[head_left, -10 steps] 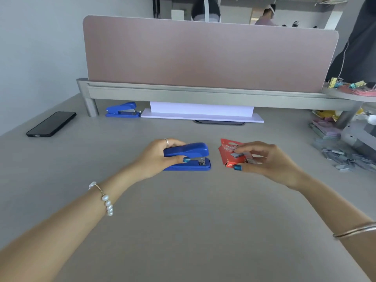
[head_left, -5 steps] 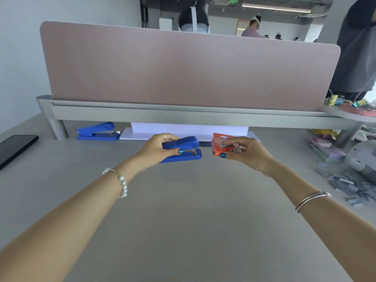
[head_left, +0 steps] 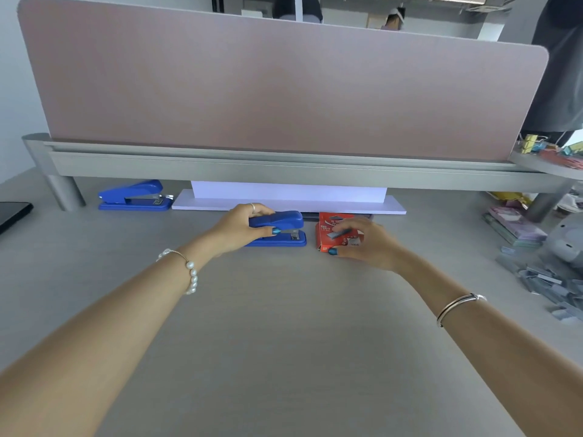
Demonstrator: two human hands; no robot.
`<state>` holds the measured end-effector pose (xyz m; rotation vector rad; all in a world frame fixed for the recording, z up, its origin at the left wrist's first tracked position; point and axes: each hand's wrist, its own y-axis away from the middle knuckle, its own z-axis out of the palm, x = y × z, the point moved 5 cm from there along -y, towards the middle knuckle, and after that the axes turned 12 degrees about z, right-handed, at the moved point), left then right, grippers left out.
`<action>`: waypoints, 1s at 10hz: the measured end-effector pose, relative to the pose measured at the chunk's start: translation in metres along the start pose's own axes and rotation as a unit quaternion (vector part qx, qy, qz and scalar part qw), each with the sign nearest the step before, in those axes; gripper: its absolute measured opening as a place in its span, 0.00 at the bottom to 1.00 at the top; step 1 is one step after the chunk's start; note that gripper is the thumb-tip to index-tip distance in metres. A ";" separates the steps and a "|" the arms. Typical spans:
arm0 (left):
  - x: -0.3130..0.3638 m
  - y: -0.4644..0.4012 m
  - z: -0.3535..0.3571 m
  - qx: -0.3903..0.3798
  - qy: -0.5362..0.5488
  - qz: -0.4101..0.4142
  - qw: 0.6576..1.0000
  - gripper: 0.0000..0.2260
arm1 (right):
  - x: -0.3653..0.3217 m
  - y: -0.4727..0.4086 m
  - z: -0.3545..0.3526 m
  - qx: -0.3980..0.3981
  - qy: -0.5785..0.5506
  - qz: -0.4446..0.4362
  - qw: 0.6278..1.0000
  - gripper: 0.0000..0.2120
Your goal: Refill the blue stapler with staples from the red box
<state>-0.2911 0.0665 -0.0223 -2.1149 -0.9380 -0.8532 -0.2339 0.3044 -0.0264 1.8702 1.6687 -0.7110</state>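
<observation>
A blue stapler [head_left: 284,230] rests on the grey desk [head_left: 284,326], closed, its front end pointing right. My left hand [head_left: 239,230] grips it from the left, thumb on the near side and fingers over the top. Just to its right lies the red staple box [head_left: 326,230]. My right hand [head_left: 367,244] is on the box, thumb at its near edge, and a grey strip of staples [head_left: 339,234] shows between the fingers above the box.
A second blue stapler [head_left: 134,197] sits at the back left under the partition rail [head_left: 284,170]. White paper [head_left: 288,200] lies behind the hands. Loose staple strips [head_left: 549,282] and notepads [head_left: 514,227] crowd the right side. A dark phone [head_left: 12,212] lies at the left edge.
The view has tilted up, so hands and objects appear farther away. Both hands have kept their hold; the right hand's fingers have shifted over the staple strip at the box.
</observation>
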 end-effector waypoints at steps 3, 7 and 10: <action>0.003 -0.001 0.001 -0.003 -0.007 -0.005 1.000 0.09 | -0.001 -0.002 0.002 0.011 0.049 0.009 0.999 0.20; -0.003 -0.008 -0.004 0.000 -0.051 -0.012 0.999 0.09 | 0.001 -0.007 0.008 0.019 0.068 0.026 0.997 0.19; 0.000 0.001 -0.007 0.032 -0.079 -0.026 0.996 0.18 | 0.001 0.007 0.007 0.040 0.003 0.035 0.999 0.26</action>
